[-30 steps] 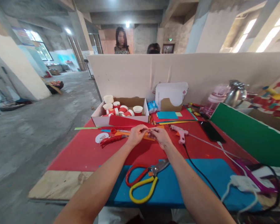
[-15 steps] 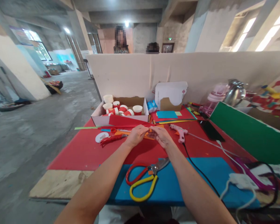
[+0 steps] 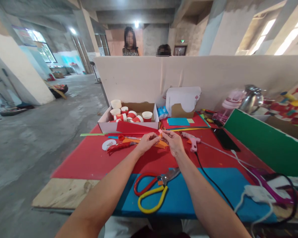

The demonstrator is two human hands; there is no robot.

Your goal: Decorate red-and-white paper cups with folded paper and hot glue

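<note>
pinching a small pink-and-orange piece (image 3: 160,132), the right hand (image 3: 173,142) sits beside the left hand (image 3: 147,142), whose grip i cannot tell.

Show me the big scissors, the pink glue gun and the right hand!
Big scissors (image 3: 165,179), head view: metal near the pivot.
Pink glue gun (image 3: 194,140), head view: its body.
Right hand (image 3: 174,142), head view: its back.

The left forearm (image 3: 111,181) and the right forearm (image 3: 203,185) are bare, each broad toward the elbow and tapering smoothly to a slim wrist, and the left hand (image 3: 146,144) and right hand (image 3: 175,142) are bare too, with slender fingers (image 3: 168,133). Low at the bottom edge, whitish cloth (image 3: 124,228) shows on both sides of a darker, maroon-tinted patch (image 3: 161,232), apparently clothing, though too little is visible to tell which garments.
</note>
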